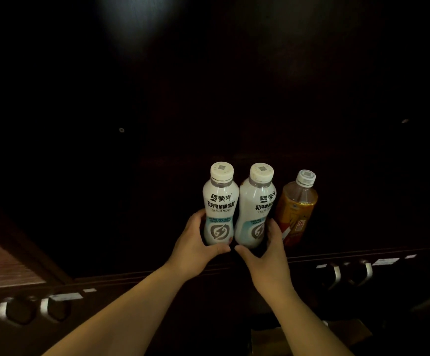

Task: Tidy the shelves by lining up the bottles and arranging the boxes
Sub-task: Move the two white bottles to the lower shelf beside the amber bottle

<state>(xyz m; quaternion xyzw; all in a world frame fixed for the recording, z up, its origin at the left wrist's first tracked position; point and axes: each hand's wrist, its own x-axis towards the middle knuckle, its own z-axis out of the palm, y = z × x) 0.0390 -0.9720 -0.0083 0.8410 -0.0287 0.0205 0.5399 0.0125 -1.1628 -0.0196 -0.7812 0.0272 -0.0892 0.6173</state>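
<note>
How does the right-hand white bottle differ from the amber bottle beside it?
The white bottle is opaque with a wide cream cap; the amber bottle is see-through with a smaller clear cap. The white one looks wider and is gripped low by the right hand; the amber one stands free, nothing gripping it. Both stand on the dark shelf, caps on.

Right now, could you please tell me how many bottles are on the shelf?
3. A white bottle in the left hand, a second white bottle against the right hand, and an amber bottle furthest right. The dark shelf may hide others.
</note>
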